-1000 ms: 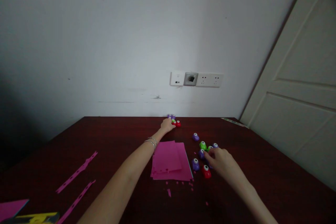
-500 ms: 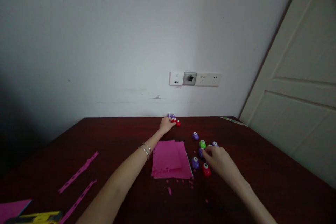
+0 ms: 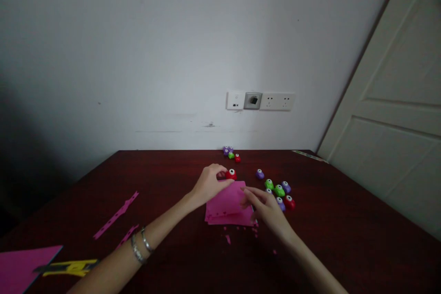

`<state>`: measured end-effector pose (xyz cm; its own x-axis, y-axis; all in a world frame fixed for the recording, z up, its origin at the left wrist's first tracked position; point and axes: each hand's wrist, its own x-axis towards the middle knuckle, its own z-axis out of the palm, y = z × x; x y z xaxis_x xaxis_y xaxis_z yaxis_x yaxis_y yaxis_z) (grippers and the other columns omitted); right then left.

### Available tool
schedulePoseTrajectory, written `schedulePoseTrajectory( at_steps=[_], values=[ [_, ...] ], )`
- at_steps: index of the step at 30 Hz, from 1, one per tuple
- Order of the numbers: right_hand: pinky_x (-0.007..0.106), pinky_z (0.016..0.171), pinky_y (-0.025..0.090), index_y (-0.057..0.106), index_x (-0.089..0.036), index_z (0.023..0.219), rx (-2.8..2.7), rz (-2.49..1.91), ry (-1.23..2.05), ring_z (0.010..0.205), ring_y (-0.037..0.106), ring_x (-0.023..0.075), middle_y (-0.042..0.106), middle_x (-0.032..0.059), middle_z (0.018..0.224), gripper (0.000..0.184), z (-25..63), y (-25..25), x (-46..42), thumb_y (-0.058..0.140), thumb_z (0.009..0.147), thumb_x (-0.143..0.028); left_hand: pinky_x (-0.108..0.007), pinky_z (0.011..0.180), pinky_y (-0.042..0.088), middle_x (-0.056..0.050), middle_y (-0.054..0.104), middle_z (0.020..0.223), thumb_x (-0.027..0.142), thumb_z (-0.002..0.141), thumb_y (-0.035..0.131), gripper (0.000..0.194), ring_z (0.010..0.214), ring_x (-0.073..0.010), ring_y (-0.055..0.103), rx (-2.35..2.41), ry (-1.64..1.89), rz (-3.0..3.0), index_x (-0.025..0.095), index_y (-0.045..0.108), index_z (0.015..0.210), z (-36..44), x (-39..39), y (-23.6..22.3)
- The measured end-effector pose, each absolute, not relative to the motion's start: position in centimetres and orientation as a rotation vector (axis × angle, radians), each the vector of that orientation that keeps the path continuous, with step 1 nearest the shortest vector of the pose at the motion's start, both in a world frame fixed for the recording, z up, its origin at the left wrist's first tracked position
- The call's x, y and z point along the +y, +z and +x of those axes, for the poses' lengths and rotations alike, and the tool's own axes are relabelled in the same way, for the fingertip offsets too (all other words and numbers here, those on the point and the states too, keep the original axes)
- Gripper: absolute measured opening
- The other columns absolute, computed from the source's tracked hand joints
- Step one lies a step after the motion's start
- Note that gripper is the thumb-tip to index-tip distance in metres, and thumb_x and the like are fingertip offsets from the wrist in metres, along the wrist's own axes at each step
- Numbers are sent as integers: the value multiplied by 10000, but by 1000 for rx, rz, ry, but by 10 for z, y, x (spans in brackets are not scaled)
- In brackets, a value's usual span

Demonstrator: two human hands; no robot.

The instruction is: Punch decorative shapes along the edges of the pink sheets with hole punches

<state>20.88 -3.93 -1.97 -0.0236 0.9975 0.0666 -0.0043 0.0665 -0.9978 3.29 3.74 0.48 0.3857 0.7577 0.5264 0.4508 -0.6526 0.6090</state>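
In the head view, the left hand (image 3: 210,184) is drawing a red figure (image 3: 231,176) back from the far cluster (image 3: 231,155), the right hand (image 3: 268,211) shifting over the pink sheets (image 3: 225,204). The left grip is apparently pinching the figure at the sheets' far edge; the right fingers are parting loosely, seemingly around nothing. The step is likely moving that figure, calling next for steady pinching.

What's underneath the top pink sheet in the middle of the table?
More pink paper shows along the near edge of the top sheet. Whatever else lies beneath is covered.
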Motion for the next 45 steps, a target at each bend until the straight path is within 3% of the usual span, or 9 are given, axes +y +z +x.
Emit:
schedulePoseTrajectory(
  at_steps=[10, 15, 23, 31, 35, 39, 42, 45],
  values=[
    [175, 376, 450, 644, -132, 861, -927, -1031, 1559, 658, 616, 160, 654, 80, 799, 366, 178, -32, -49, 622, 716, -467, -310, 715, 447, -27, 577, 794, 177, 713, 626, 100, 791, -167, 514, 1094, 1079, 2523, 155, 608, 808, 28, 2, -14],
    [162, 372, 455, 649, -131, 827, -854, -1065, 1566, 650, 611, 144, 645, 70, 792, 373, 178, -39, -47, 636, 700, -482, -338, 757, 449, -45, 576, 874, 172, 738, 609, 135, 852, -183, 510, 1061, 1036, 2625, 147, 579, 867, 32, -5, -21],
    [155, 361, 444, 637, -121, 803, -880, -1098, 1510, 671, 604, 156, 615, 58, 724, 366, 177, -41, -48, 640, 703, -473, -344, 732, 453, -46, 559, 836, 213, 798, 557, 87, 810, -183, 512, 1092, 996, 2741, 137, 556, 840, 34, -11, -26],
    [186, 376, 465, 636, -142, 890, -900, -1074, 1441, 715, 616, 192, 622, 57, 771, 391, 180, -39, -47, 655, 681, -472, -372, 740, 435, -73, 584, 841, 335, 824, 526, 223, 817, -215, 510, 1125, 932, 2919, 129, 577, 892, 35, -19, -16],
    [244, 509, 518, 631, -151, 856, -855, -1073, 1404, 793, 633, 221, 657, 70, 810, 363, 188, -36, -43, 691, 649, -443, -387, 780, 416, -81, 595, 875, 450, 803, 516, 349, 838, -221, 517, 1111, 1053, 2890, 153, 583, 974, 23, -8, 2],
    [310, 691, 522, 617, -149, 802, -780, -1074, 1336, 834, 645, 236, 677, 72, 798, 372, 195, -31, -37, 759, 563, -397, -357, 788, 415, -69, 597, 868, 304, 823, 489, 209, 854, -201, 517, 1308, 1151, 2669, 155, 605, 912, 1, 23, 11],
    [314, 705, 518, 599, -160, 784, -797, -1066, 1289, 832, 642, 229, 678, 63, 812, 376, 198, -27, -36, 782, 529, -367, -336, 750, 424, -64, 597, 866, 293, 770, 533, 186, 851, -206, 523, 1411, 939, 2521, 159, 623, 863, -15, 48, 2],
    [302, 700, 515, 593, -164, 802, -842, -1072, 1276, 830, 634, 213, 675, 55, 822, 380, 201, -24, -37, 785, 531, -348, -364, 785, 412, -109, 582, 967, 438, 711, 579, 373, 920, -255, 518, 1452, 624, 2464, 146, 629, 937, -26, 64, -17]
  ],
)
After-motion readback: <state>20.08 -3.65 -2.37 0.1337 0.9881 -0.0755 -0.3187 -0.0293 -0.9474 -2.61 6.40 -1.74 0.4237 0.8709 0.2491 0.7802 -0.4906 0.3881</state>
